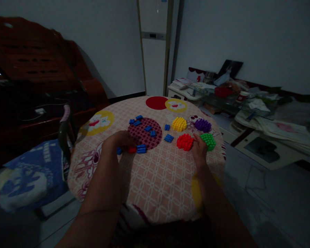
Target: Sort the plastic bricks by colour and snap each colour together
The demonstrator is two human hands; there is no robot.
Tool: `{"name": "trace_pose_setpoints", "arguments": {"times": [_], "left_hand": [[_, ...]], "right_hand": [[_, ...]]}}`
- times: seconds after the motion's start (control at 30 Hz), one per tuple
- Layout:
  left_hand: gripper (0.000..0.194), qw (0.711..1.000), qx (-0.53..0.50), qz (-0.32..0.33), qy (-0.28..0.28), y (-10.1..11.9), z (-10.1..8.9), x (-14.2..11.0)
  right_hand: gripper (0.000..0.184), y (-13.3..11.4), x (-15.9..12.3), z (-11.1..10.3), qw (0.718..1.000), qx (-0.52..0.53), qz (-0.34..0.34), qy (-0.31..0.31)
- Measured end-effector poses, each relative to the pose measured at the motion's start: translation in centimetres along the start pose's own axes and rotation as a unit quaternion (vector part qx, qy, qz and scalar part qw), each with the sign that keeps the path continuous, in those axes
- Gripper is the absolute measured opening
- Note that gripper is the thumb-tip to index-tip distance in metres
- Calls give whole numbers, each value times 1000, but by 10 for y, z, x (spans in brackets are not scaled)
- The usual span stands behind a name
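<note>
My left hand [120,138] is over the left part of the table, its fingers bent down and its fingertips mostly hidden. Just below them lies a small red block [132,150], touching or close to a blue block [141,148]. Another blue block [119,151] peeks out under the hand. My right hand [200,147] has its fingers stretched out at the right edge of a red cluster of knobbly pieces [185,142]. Behind that hand is a green cluster [208,141]. A yellow cluster [179,124] and a purple cluster [203,125] lie farther back.
Several more blue blocks, such as one block [153,133] and another [168,138], are scattered on the round cloth-covered table [155,186]. A chair [41,172] stands left, a wooden bench [33,58] behind it. At right is a cluttered low cabinet [263,148].
</note>
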State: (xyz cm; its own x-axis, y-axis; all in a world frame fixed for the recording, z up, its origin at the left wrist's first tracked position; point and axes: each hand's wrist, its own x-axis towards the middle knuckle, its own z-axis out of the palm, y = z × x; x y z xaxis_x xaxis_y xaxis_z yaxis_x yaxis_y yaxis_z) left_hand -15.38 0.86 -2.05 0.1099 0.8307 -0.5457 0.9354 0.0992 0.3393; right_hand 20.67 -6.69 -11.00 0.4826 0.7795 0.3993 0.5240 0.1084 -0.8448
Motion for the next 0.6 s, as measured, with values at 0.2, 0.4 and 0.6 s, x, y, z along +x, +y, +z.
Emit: {"name": "trace_pose_setpoints", "arguments": {"times": [0.2,0.4,0.6], "left_hand": [[19,995,82,62,14,3,4,10],[14,970,49,134,194,17,-2,0],[18,923,-65,302,229,87,30,-6]], "right_hand": [[52,-1,0,0,1000,5,1,0],[50,-1,-1,0,1000,9,-15,4],[50,-1,-2,1,1000,-1,-23,3]]}}
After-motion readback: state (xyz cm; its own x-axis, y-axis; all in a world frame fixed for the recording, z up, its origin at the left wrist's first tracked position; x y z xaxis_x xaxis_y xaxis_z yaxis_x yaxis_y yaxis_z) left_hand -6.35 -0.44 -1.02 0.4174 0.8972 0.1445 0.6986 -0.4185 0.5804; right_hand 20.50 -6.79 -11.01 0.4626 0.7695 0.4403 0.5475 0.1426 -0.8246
